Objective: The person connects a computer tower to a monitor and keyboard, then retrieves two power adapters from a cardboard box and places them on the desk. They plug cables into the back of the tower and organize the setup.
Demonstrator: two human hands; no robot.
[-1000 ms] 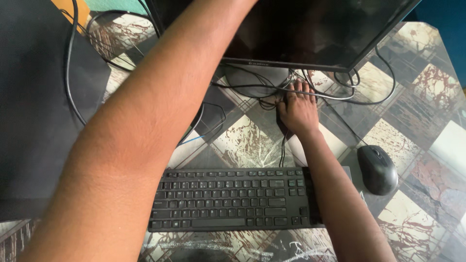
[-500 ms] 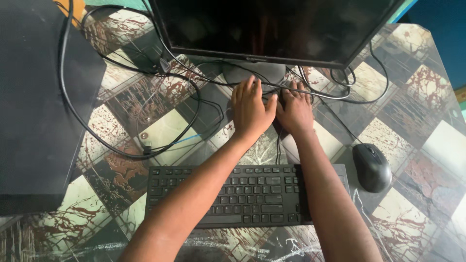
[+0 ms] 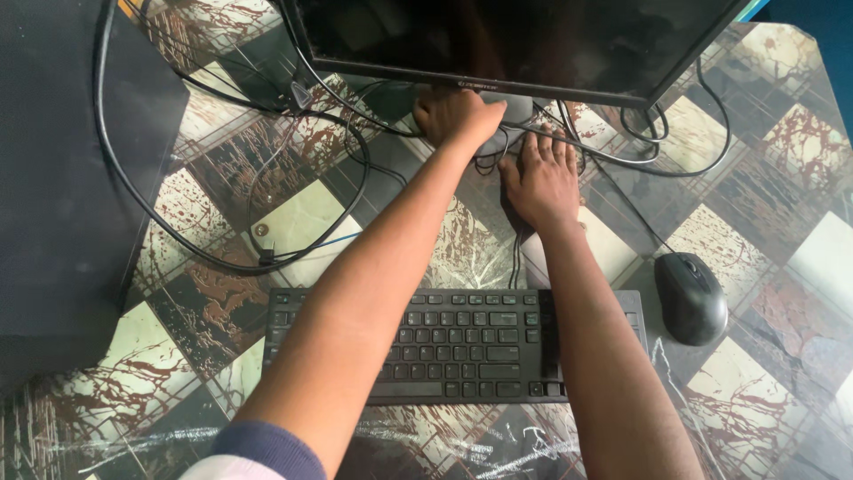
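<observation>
Under the monitor (image 3: 515, 40), the left hand (image 3: 455, 117) curls around the stand (image 3: 506, 120), while the right hand (image 3: 542, 178) lies flat, fingers together, on cables (image 3: 622, 160) behind the keyboard (image 3: 444, 342).

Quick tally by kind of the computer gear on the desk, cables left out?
Monitor: 1
Keyboard: 1
Mouse: 1
Black tower case at the left edge: 1
Total: 4
The left hand is on the monitor stand; the right hand lies flat among the cables.
</observation>
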